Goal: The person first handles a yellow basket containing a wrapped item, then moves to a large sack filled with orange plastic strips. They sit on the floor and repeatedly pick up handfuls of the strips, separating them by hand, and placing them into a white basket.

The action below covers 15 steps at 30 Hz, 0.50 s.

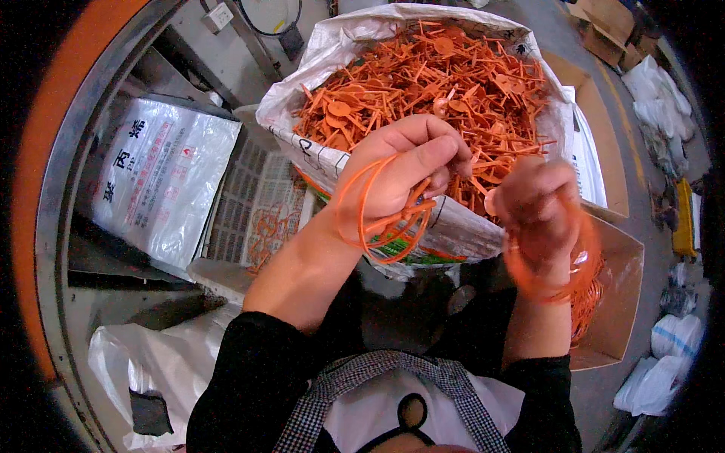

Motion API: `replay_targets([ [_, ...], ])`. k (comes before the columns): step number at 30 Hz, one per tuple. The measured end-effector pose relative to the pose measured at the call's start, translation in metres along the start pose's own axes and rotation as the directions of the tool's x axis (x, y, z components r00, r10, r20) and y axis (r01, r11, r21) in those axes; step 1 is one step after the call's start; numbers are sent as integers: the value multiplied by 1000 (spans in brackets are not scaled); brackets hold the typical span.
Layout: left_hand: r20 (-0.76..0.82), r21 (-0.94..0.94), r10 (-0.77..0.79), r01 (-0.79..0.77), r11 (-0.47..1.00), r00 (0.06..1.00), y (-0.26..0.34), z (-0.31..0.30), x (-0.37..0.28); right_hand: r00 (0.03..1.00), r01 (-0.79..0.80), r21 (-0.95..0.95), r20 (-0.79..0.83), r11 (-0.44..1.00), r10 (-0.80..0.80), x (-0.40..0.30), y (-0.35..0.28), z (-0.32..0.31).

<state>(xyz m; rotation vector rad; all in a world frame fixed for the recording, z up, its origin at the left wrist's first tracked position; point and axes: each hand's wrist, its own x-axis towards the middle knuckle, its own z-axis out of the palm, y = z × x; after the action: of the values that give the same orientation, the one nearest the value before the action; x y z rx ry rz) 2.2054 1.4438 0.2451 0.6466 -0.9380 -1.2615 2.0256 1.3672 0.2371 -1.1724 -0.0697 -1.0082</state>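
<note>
My left hand [405, 164] is curled around several thin orange plastic rings [396, 226]; they hang from the palm and loop back over the wrist. To its right, my right hand [535, 209] is blurred by motion, its fingers bent inward. More orange rings [552, 266] circle that hand and wrist, also blurred. Both hands are above the near edge of a large white woven sack [283, 107]. Inside the sack is a heap of orange plastic pieces [419, 85], thin sticks mixed with round discs. What the fingertips pinch is hidden on the left and unclear on the right.
A cardboard box [617, 306] with orange rings inside stands at the right. On the left, a chute tray [226, 218] holds a few orange loops beside a printed white bag [164, 181]. A metal frame [51, 187] curves along the left. White bags [657, 102] lie on the floor.
</note>
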Motion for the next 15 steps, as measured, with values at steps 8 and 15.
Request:
replay_targets([
  [8, -65, 14, 90, -89, 996, 994, -4, -3, 2, 968, 231, -910, 251, 343, 15, 2, 21, 34],
  [15, -147, 156, 95, -72, 985, 985, 4, -10, 3, 943, 330, -877, 324, 349, -78, 8, 13, 29],
])
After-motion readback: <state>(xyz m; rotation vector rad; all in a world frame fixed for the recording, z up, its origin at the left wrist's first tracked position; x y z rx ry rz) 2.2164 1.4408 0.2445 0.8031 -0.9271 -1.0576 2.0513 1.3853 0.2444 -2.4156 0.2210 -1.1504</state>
